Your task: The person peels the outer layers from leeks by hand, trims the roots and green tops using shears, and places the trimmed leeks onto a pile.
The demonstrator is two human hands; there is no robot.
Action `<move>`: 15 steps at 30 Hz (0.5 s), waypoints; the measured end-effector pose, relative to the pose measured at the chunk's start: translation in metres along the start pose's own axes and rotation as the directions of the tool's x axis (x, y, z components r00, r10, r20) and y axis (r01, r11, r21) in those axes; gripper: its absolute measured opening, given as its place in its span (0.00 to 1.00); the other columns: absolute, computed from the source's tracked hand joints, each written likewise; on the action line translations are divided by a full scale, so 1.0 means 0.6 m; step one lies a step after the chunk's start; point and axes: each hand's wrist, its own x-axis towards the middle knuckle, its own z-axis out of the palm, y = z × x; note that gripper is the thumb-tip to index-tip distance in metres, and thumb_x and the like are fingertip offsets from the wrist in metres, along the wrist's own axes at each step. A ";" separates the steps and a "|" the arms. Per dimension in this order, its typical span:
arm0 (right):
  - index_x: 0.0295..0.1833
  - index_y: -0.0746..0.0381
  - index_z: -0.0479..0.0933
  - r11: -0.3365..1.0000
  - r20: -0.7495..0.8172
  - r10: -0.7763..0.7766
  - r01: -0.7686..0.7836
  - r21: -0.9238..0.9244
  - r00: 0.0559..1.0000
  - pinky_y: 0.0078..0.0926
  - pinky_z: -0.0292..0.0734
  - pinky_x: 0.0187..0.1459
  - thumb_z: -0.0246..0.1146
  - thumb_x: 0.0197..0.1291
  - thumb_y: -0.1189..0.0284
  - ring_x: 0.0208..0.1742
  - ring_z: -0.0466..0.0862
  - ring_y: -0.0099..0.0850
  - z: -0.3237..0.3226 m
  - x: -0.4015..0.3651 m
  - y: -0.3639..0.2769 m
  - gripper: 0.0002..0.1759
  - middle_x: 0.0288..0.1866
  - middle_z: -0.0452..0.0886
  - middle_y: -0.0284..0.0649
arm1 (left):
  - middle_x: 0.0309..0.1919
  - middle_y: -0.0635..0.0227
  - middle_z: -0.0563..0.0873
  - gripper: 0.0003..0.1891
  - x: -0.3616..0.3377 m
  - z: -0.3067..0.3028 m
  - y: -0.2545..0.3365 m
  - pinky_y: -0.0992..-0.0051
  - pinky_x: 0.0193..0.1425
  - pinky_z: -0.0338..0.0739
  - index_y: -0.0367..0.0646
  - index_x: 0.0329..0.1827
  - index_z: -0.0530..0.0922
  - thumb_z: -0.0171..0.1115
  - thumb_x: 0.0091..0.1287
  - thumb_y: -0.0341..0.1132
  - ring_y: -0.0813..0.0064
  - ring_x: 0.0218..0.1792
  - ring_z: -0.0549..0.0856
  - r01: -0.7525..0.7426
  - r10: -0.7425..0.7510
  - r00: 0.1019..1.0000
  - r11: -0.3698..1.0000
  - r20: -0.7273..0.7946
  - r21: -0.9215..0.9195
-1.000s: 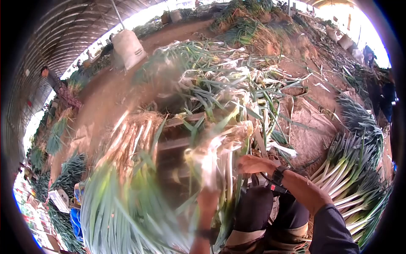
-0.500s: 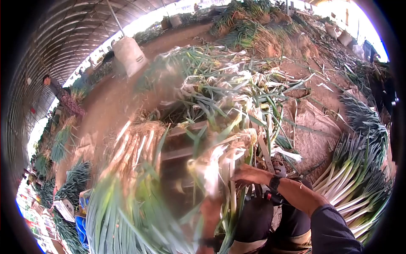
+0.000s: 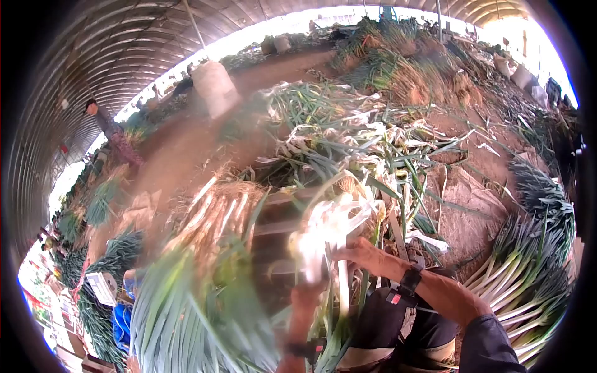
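Observation:
In front of my knees, my left hand (image 3: 308, 291), partly blurred, is closed around a green onion (image 3: 342, 289) with a bright white stalk. My right hand (image 3: 364, 253) is closed at the same stalk from the right, its fingertips pressed against the pale outer layers. Roots and loose whitish skins stand up just above both hands, washed out by glare. To the left lies a bundle of green onions (image 3: 214, 208), brown roots pointing away and green leaves (image 3: 186, 317) towards me.
A heap of stripped leaves and skins (image 3: 348, 140) lies ahead. Whiter-stalked green onions (image 3: 510, 280) are piled at the right beside a flattened sack (image 3: 466, 205). A full white sack (image 3: 214, 87) stands farther back. One person (image 3: 112, 130) is at the far left.
The view has shifted, so the surroundings sit slightly right and lower. Both hands stay at the green onion; the right hand has moved a little up and left along it.

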 end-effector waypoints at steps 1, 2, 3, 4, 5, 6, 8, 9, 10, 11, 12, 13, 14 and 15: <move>0.51 0.60 0.84 0.997 -0.015 -0.046 0.045 -0.067 0.999 0.18 0.74 0.24 0.64 0.69 0.57 0.27 0.78 0.22 0.012 -0.004 0.000 0.18 0.32 0.80 0.35 | 0.23 0.70 0.85 0.19 -0.004 -0.004 0.011 0.76 0.19 0.71 0.36 0.38 0.86 0.73 0.63 0.47 0.81 0.20 0.80 -0.033 0.034 0.999 0.998 0.010 -0.060; 0.52 0.60 0.83 0.987 -0.029 -0.093 0.088 -0.136 0.995 0.18 0.75 0.25 0.62 0.70 0.57 0.27 0.79 0.23 0.023 -0.008 0.001 0.18 0.34 0.80 0.36 | 0.23 0.70 0.85 0.19 -0.011 -0.006 0.022 0.76 0.20 0.71 0.36 0.39 0.86 0.73 0.63 0.47 0.81 0.20 0.80 -0.016 0.018 1.000 0.992 0.012 -0.124; 0.54 0.59 0.82 0.971 -0.044 -0.139 0.127 -0.204 0.989 0.18 0.76 0.26 0.60 0.70 0.58 0.27 0.80 0.24 0.035 -0.012 0.002 0.17 0.36 0.81 0.37 | 0.23 0.71 0.84 0.19 -0.017 -0.008 0.034 0.76 0.20 0.70 0.37 0.39 0.86 0.72 0.63 0.47 0.81 0.21 0.80 0.001 0.002 1.000 0.982 0.014 -0.187; 0.60 0.60 0.80 0.974 -0.007 -0.066 0.063 -0.219 0.998 0.21 0.83 0.32 0.56 0.73 0.65 0.34 0.83 0.26 0.040 -0.022 -0.004 0.17 0.45 0.83 0.39 | 0.23 0.71 0.84 0.19 -0.039 -0.014 0.100 0.77 0.21 0.71 0.37 0.39 0.86 0.72 0.64 0.47 0.81 0.21 0.80 0.066 -0.064 0.998 0.965 0.015 -0.254; 0.67 0.60 0.79 0.972 0.027 0.009 -0.002 -0.236 1.000 0.23 0.89 0.38 0.52 0.76 0.71 0.40 0.86 0.27 0.046 -0.031 -0.007 0.19 0.53 0.85 0.42 | 0.23 0.71 0.84 0.19 -0.053 -0.018 0.137 0.77 0.21 0.71 0.38 0.40 0.86 0.71 0.64 0.48 0.81 0.22 0.80 0.129 -0.129 0.991 0.939 0.022 -0.319; 0.67 0.60 0.79 0.979 0.018 0.043 -0.038 -0.200 0.999 0.24 0.89 0.41 0.52 0.76 0.71 0.44 0.85 0.29 0.052 -0.031 0.005 0.19 0.55 0.84 0.42 | 0.24 0.71 0.84 0.18 -0.055 -0.019 0.137 0.77 0.22 0.71 0.38 0.40 0.86 0.70 0.65 0.48 0.81 0.22 0.80 0.132 -0.127 0.991 0.955 0.038 -0.264; 0.67 0.59 0.80 0.989 0.052 -0.005 0.012 -0.145 0.999 0.25 0.89 0.44 0.52 0.77 0.69 0.49 0.84 0.31 0.060 -0.045 0.017 0.19 0.57 0.82 0.41 | 0.25 0.70 0.85 0.18 -0.052 -0.023 0.119 0.76 0.22 0.71 0.38 0.42 0.86 0.68 0.67 0.48 0.80 0.23 0.80 0.134 -0.124 0.990 0.979 0.070 -0.152; 0.67 0.58 0.80 0.987 0.094 -0.088 0.099 -0.125 0.992 0.25 0.89 0.44 0.53 0.77 0.68 0.51 0.83 0.31 0.062 -0.057 0.012 0.19 0.58 0.81 0.41 | 0.25 0.71 0.85 0.18 -0.048 -0.021 0.083 0.76 0.22 0.71 0.38 0.42 0.86 0.67 0.68 0.48 0.80 0.23 0.80 0.034 -0.023 0.995 0.992 0.094 -0.120; 0.64 0.62 0.79 0.995 0.067 0.055 -0.049 -0.083 0.996 0.29 0.89 0.46 0.55 0.77 0.63 0.61 0.80 0.34 0.082 -0.074 -0.031 0.19 0.61 0.80 0.44 | 0.24 0.71 0.85 0.18 -0.042 -0.017 0.031 0.75 0.23 0.71 0.38 0.43 0.86 0.66 0.69 0.47 0.79 0.23 0.80 -0.067 0.078 0.990 0.994 0.119 -0.092; 0.62 0.63 0.78 0.998 0.095 0.041 -0.037 -0.045 0.995 0.30 0.89 0.46 0.56 0.76 0.62 0.63 0.80 0.35 0.082 -0.079 -0.032 0.19 0.61 0.79 0.45 | 0.28 0.69 0.86 0.19 -0.051 -0.023 0.037 0.74 0.25 0.73 0.37 0.45 0.85 0.63 0.70 0.47 0.78 0.26 0.81 -0.117 0.121 0.980 0.993 0.155 -0.034; 0.61 0.64 0.76 1.000 0.122 0.027 -0.026 -0.006 0.992 0.32 0.89 0.47 0.56 0.76 0.61 0.64 0.79 0.36 0.082 -0.084 -0.030 0.19 0.62 0.79 0.47 | 0.31 0.68 0.87 0.19 -0.060 -0.030 0.045 0.72 0.28 0.74 0.37 0.47 0.84 0.61 0.72 0.47 0.76 0.29 0.82 -0.171 0.164 0.968 0.985 0.191 0.021; 0.59 0.65 0.75 0.999 0.149 0.013 -0.018 0.034 0.989 0.33 0.90 0.47 0.57 0.76 0.60 0.66 0.79 0.37 0.083 -0.088 -0.030 0.19 0.62 0.79 0.48 | 0.35 0.67 0.87 0.19 -0.061 -0.026 0.036 0.72 0.32 0.76 0.37 0.49 0.83 0.61 0.72 0.47 0.75 0.33 0.83 -0.142 0.158 0.971 0.985 0.180 -0.098; 0.55 0.63 0.72 0.998 0.165 0.060 -0.059 -0.012 0.984 0.36 0.90 0.46 0.59 0.75 0.59 0.72 0.75 0.40 0.088 -0.093 -0.049 0.18 0.65 0.78 0.51 | 0.38 0.66 0.87 0.19 -0.063 -0.018 0.015 0.71 0.36 0.77 0.38 0.52 0.82 0.62 0.72 0.47 0.75 0.37 0.83 -0.112 0.150 0.974 0.970 0.171 -0.215; 0.53 0.62 0.72 0.997 0.171 0.080 -0.082 0.003 0.982 0.38 0.88 0.50 0.59 0.75 0.59 0.73 0.74 0.41 0.089 -0.099 -0.061 0.16 0.66 0.77 0.51 | 0.41 0.65 0.86 0.20 -0.060 -0.012 -0.007 0.71 0.40 0.78 0.38 0.54 0.81 0.62 0.71 0.47 0.74 0.40 0.83 -0.116 0.172 0.969 0.951 0.177 -0.287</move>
